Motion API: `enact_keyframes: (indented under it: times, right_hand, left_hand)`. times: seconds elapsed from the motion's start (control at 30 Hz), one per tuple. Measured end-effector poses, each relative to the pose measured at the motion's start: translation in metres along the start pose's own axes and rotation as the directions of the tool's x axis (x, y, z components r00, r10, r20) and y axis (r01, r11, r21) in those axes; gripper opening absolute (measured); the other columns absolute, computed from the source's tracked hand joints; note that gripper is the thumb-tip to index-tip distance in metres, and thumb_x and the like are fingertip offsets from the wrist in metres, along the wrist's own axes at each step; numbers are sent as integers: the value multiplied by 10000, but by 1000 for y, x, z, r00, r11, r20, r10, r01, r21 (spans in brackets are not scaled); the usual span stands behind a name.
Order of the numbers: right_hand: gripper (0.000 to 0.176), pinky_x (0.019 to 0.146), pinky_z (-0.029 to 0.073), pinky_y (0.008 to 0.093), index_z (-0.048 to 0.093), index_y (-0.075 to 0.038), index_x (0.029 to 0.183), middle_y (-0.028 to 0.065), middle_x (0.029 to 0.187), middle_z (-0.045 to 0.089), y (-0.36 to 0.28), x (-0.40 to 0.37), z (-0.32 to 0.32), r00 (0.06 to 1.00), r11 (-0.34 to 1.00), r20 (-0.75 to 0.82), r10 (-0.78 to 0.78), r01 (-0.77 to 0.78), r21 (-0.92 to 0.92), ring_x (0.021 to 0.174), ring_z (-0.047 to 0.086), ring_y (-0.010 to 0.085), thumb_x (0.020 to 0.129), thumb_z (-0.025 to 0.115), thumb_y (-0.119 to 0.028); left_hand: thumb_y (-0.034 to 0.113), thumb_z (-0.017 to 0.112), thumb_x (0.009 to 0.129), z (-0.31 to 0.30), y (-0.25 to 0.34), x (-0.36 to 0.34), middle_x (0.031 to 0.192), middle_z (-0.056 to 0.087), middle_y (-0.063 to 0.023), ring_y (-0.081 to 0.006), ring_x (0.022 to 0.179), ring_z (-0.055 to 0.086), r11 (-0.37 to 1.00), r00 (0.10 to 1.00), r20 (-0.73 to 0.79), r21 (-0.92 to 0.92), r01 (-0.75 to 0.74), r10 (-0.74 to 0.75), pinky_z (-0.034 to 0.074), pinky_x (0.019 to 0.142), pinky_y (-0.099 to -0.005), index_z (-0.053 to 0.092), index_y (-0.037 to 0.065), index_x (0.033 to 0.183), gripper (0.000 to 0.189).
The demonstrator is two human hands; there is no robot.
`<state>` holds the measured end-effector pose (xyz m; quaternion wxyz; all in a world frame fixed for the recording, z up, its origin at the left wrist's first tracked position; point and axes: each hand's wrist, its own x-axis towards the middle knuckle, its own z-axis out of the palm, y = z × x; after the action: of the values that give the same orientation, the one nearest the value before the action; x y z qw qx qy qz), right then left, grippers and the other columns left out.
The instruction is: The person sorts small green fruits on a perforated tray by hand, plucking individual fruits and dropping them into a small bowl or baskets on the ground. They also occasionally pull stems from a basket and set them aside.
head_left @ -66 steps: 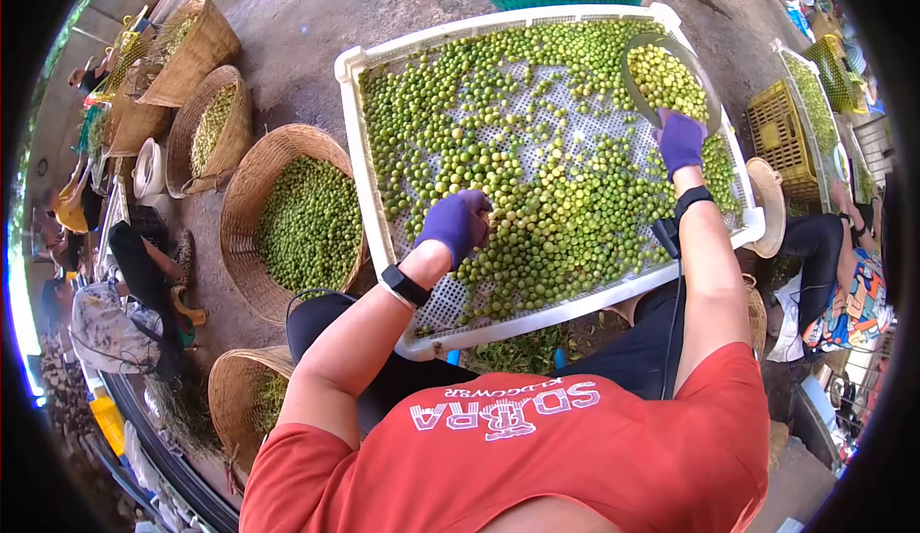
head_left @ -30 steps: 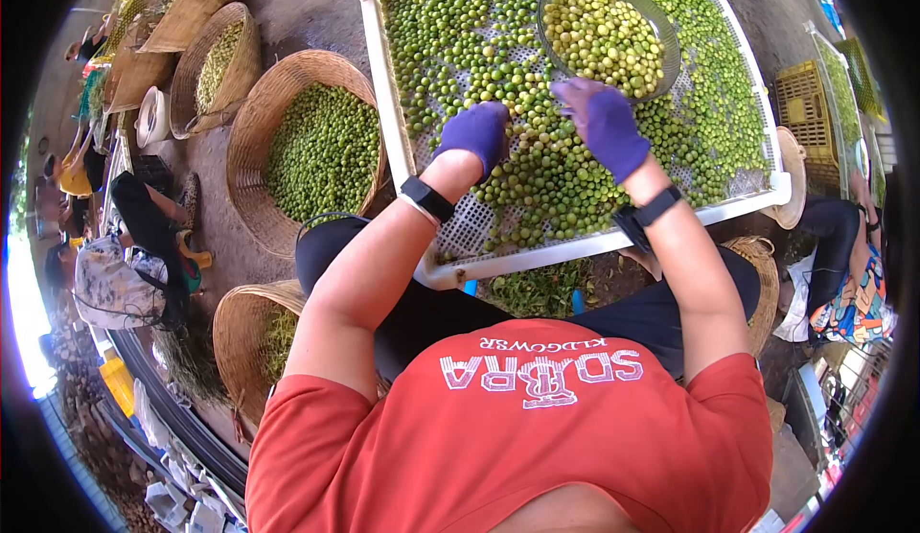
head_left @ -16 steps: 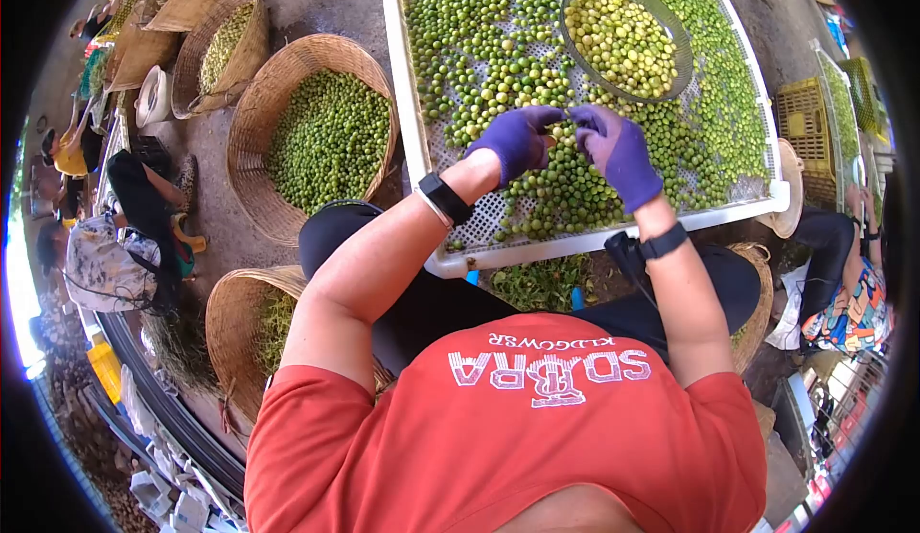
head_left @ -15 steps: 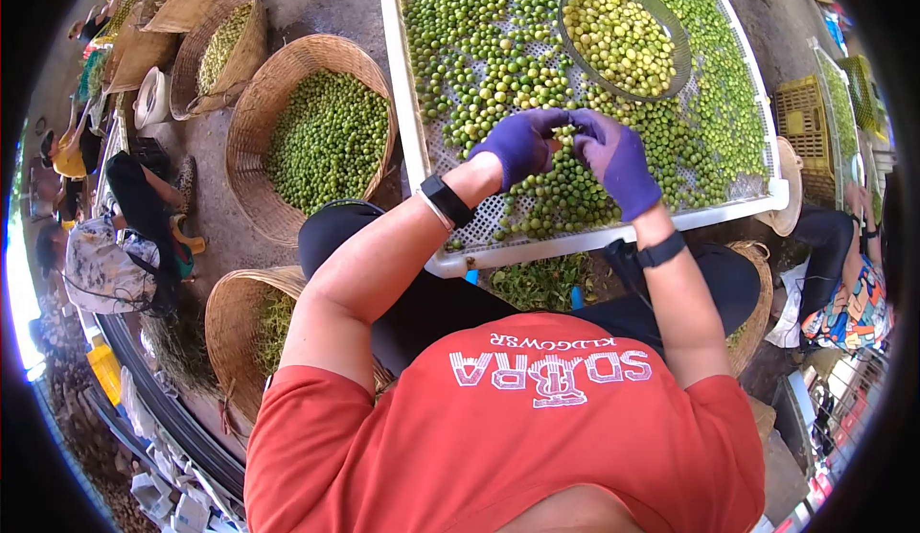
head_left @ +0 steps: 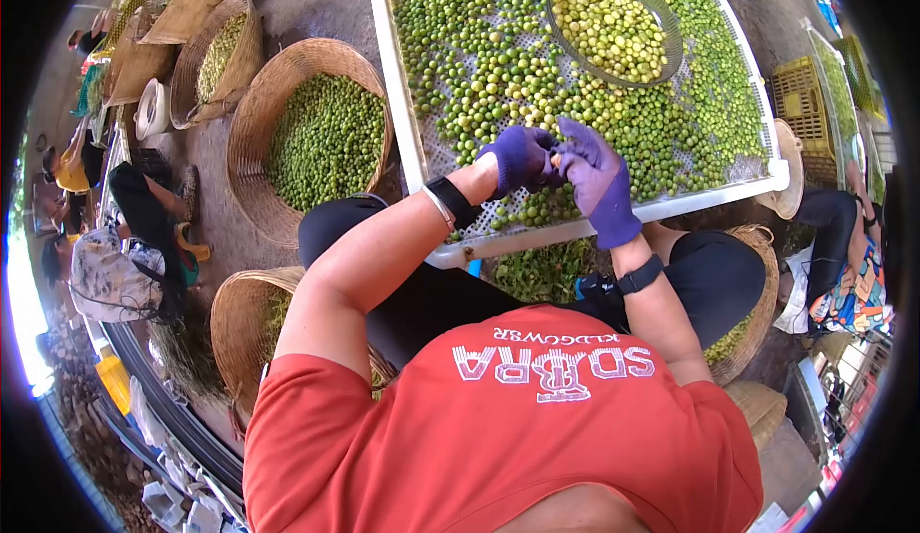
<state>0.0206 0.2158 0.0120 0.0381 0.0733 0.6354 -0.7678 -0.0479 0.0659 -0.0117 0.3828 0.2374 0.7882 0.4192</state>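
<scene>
My left hand, in a purple glove, is closed with its fingers curled above the near edge of the white mesh tray. Against its fingertips, my right hand pinches with thumb and fingers, also gloved in purple. Whatever lies between the fingertips is too small to make out. Small round green fruits are spread over the tray below and beyond both hands. Toward the tray's far right sits a round green mesh basket of yellowish fruits.
Left of the tray stands a wicker basket of green fruits. More wicker baskets flank my legs, one at left and one at right. Other people sit at far left and far right. A yellow crate stands right of the tray.
Both hands have moved nearer to me, toward the tray's near edge, still together. My right index finger is raised more. The view has shifted slightly, and my right knee sits higher.
</scene>
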Motion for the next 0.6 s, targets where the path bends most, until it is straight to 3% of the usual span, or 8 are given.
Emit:
enact_keyframes:
  times: [0.1, 0.13, 0.37, 0.4, 0.5, 0.53, 0.57, 0.6]
  right_hand:
    - [339, 676, 519, 227, 560, 10, 1202, 57, 902, 645, 6, 8, -9, 994, 975, -97, 48, -25, 220, 735, 612, 103, 863, 541, 15]
    - [327, 680, 522, 229, 564, 8, 1194, 57, 905, 645, 4, 9, -14, 990, 963, -119, 77, -43, 267, 742, 615, 106, 868, 545, 9]
    - [255, 598, 520, 251, 594, 24, 1117, 57, 856, 632, 1, 11, -8, 971, 995, -241, 9, 15, 98, 660, 585, 107, 877, 507, 9]
    - [249, 592, 515, 252, 599, 28, 1102, 58, 840, 631, 1, 10, -9, 970, 998, -241, -24, 38, 54, 654, 581, 108, 873, 504, 14]
    - [240, 603, 492, 232, 610, 36, 1064, 50, 763, 612, -41, -13, -24, 983, 984, 47, 175, -174, -39, 664, 577, 103, 845, 513, 28]
    - [250, 604, 480, 257, 639, -1, 1027, 53, 702, 607, -55, -22, -32, 946, 957, 174, 273, -249, -148, 659, 574, 102, 802, 533, 20]
    - [229, 597, 482, 273, 647, -14, 1004, 63, 724, 618, -56, -32, -43, 911, 935, 320, 260, -153, -321, 652, 582, 122, 806, 532, 5]
    - [211, 590, 484, 289, 655, -28, 980, 73, 746, 630, -57, -41, -55, 846, 883, 459, 272, -29, -469, 646, 590, 143, 810, 532, -9]
  left_hand:
    - [137, 656, 820, 1, 12, -3, 721, 664, -70, -106, 595, 589, 911, 958, -247, -411, 29, -142, 486, 541, -274, 669, 38, 1047, 248]
    - [146, 657, 830, -3, 12, -2, 720, 647, -40, -99, 567, 552, 809, 957, -206, -586, 49, -207, 466, 527, -263, 661, 38, 1076, 269]
    - [124, 612, 874, -16, 22, -12, 704, 588, -5, -74, 589, 530, 797, 994, 32, -595, 100, -101, 459, 515, -236, 632, -11, 1117, 279]
    - [155, 635, 852, -19, 24, -12, 750, 644, -46, -104, 625, 584, 840, 988, 51, -520, 154, -149, 498, 555, -259, 653, 17, 1094, 279]
    - [209, 673, 814, -28, 6, -4, 844, 694, -97, -145, 709, 644, 994, 996, -93, 108, 9, 1, 527, 630, -290, 670, 44, 1063, 299]
    - [269, 685, 782, -42, 34, -16, 919, 702, -116, -198, 794, 672, 952, 951, -52, 23, 307, -305, 531, 729, -327, 681, 95, 1053, 322]
    - [282, 663, 782, -50, 30, -14, 916, 700, -112, -239, 831, 674, 920, 962, -134, 287, 267, -237, 523, 775, -346, 684, 125, 1050, 311]
    - [277, 650, 787, -59, 34, -15, 909, 698, -111, -255, 840, 673, 874, 944, -173, 362, 325, -280, 522, 788, -355, 684, 138, 1047, 297]
